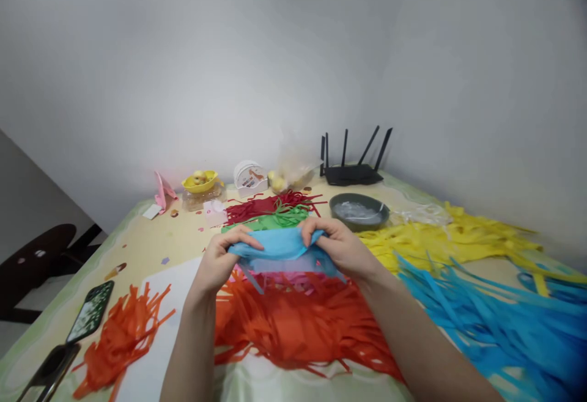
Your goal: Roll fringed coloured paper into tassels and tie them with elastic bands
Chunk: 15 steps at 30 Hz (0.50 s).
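A strip of light blue tissue paper (275,244) is stretched between my two hands, above the middle of the table. My left hand (224,258) pinches its left end, and my right hand (337,244) grips the right end with curled fingers. A few thin cut strands hang down from the paper. Below it lies a large heap of orange fringed tissue paper (302,322), with a bit of pink fringe (293,283) at its far side. Green (279,220) and dark red fringed paper (261,208) lie just beyond my hands.
Yellow (440,240) and blue fringed paper (495,310) spread over the right side. A dark bowl (360,209) and a black router (353,174) stand behind. At left are a smaller orange bundle (123,335), a phone (92,310) and another dark device (48,371). A yellow dish (199,185) sits near the wall.
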### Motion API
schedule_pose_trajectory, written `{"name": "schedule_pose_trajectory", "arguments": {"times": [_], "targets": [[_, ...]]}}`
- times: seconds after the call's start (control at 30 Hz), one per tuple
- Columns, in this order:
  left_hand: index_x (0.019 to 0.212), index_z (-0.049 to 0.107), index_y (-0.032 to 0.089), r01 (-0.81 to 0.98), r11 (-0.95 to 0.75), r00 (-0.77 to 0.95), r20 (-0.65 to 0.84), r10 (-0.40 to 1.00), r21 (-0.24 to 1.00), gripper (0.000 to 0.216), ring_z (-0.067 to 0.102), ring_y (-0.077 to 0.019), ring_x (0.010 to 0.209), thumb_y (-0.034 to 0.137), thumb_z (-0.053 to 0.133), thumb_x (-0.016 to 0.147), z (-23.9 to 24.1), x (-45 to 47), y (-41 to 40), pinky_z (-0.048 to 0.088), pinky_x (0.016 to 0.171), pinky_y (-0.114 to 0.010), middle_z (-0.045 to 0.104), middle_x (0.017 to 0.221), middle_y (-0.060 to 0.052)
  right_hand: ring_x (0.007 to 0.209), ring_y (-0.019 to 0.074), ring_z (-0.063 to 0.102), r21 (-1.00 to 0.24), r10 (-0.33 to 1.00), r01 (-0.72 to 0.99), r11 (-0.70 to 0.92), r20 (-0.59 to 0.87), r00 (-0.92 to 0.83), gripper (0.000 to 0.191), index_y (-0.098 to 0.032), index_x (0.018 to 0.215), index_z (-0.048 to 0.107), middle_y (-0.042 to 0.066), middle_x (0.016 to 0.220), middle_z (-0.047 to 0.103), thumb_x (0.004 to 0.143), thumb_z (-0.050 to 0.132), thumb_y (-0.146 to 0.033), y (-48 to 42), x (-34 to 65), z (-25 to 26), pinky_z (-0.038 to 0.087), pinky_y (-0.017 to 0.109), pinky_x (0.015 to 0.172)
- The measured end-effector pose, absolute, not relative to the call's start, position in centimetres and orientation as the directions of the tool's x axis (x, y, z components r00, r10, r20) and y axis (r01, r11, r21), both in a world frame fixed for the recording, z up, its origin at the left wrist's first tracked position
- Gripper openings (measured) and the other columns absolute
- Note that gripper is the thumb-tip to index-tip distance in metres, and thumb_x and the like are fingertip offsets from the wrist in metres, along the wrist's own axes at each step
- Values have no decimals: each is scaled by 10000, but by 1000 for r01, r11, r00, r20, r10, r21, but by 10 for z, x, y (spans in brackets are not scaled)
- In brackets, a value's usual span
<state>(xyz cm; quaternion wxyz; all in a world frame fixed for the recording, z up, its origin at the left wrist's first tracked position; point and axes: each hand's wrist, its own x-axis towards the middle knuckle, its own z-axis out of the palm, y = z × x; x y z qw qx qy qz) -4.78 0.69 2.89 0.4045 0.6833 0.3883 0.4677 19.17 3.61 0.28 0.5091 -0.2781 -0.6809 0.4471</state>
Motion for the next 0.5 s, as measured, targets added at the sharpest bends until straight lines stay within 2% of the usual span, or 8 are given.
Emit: {"name": "schedule_pose_trajectory", "arguments": {"times": [0.13, 0.2, 0.33, 0.4, 0.47, 0.5], "targets": [[904, 747, 204, 250, -402, 423, 274, 864, 881, 250, 542, -199, 885, 197, 586, 713, 37, -51, 2, 460, 675, -254, 555, 1011, -80, 630, 130, 483, -868, 786, -75, 491, 478, -392, 131, -178, 608, 546, 19, 699, 554, 719, 483, -147, 44, 198, -1, 349, 225, 549], [931, 735, 186, 264, -404, 466, 251, 848, 876, 241, 540, -211, 885, 298, 593, 771, 39, -51, 1, 462, 656, -259, 556, 1005, -97, 654, 137, 500, -836, 736, -50, 546, 508, -447, 154, -178, 606, 552, 23, 709, 562, 689, 445, -102, 47, 201, -1, 369, 237, 584], [749, 692, 168, 352, -421, 306, 322, 896, 836, 159, 546, -169, 778, 320, 667, 787, 34, -45, 5, 444, 635, -233, 585, 816, -58, 745, 150, 555, -755, 653, 38, 654, 538, -533, 249, -173, 554, 577, 44, 779, 585, 638, 388, -34, 48, 207, 1, 410, 262, 681], [903, 680, 184, 382, -404, 237, 335, 912, 831, 172, 548, -149, 732, 299, 690, 776, 31, -41, 6, 444, 634, -227, 597, 809, -35, 780, 149, 572, -721, 626, 80, 689, 535, -567, 289, -173, 559, 605, 52, 862, 594, 643, 377, -17, 46, 210, 5, 421, 269, 708], [1105, 624, 200, 418, -361, 200, 303, 932, 833, 340, 558, -143, 731, 287, 682, 782, 31, -39, 6, 445, 618, -222, 613, 883, -35, 846, 160, 586, -693, 593, 109, 713, 513, -620, 315, -179, 607, 643, 58, 947, 599, 675, 384, -13, 44, 216, 8, 430, 289, 764], [1137, 608, 195, 446, -345, 197, 285, 938, 826, 358, 562, -143, 738, 281, 666, 794, 32, -38, 5, 445, 620, -221, 618, 905, -38, 903, 173, 588, -692, 581, 115, 712, 489, -651, 316, -186, 682, 673, 62, 998, 604, 705, 402, -23, 43, 219, 10, 431, 305, 808]]}}
